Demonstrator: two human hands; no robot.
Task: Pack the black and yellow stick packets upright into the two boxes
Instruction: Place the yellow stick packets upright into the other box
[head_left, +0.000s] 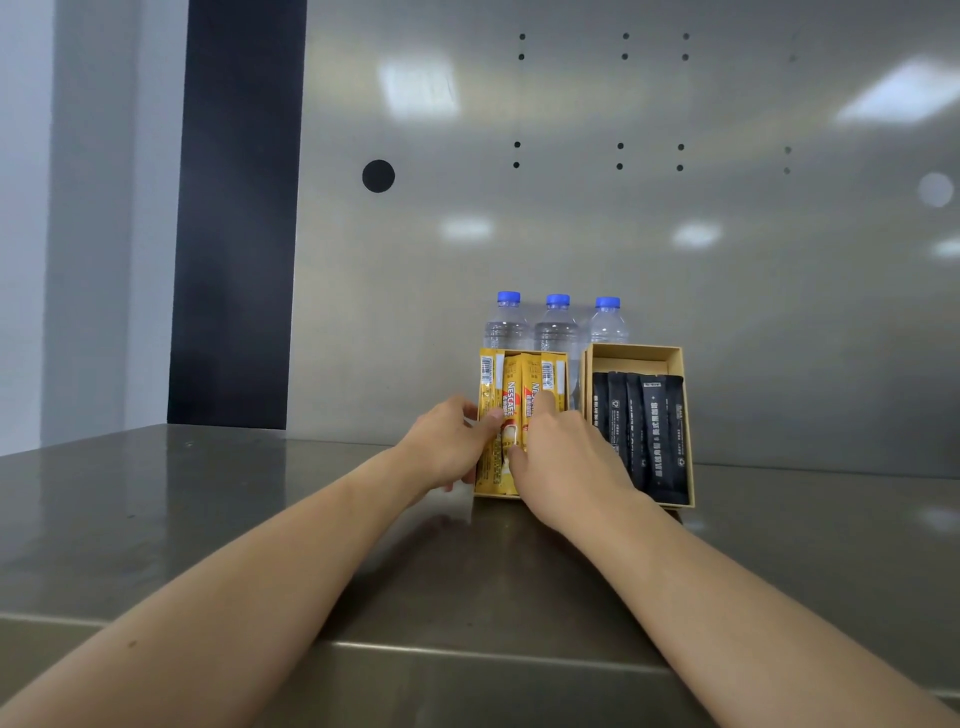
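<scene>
I am watching both hands curling their fingers onto the yellow packets (511, 395). The left hand (449, 449) is gripping them from the left, thumb across their front, and the right hand (566, 462) is pinching them from the right. The packets are standing upright in the left box (493, 495). Black packets (654, 431) are standing in the right box (636, 358), partly hidden by my right hand. Three water bottles (557, 327) are standing just behind, on the steel counter (260, 519).

A steel counter (208, 519) bears left box (564, 359), right box (637, 359), three bottles (557, 328).

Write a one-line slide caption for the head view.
Left hand and right hand hold yellow packets in one box; black packets sit in the other box.
</scene>
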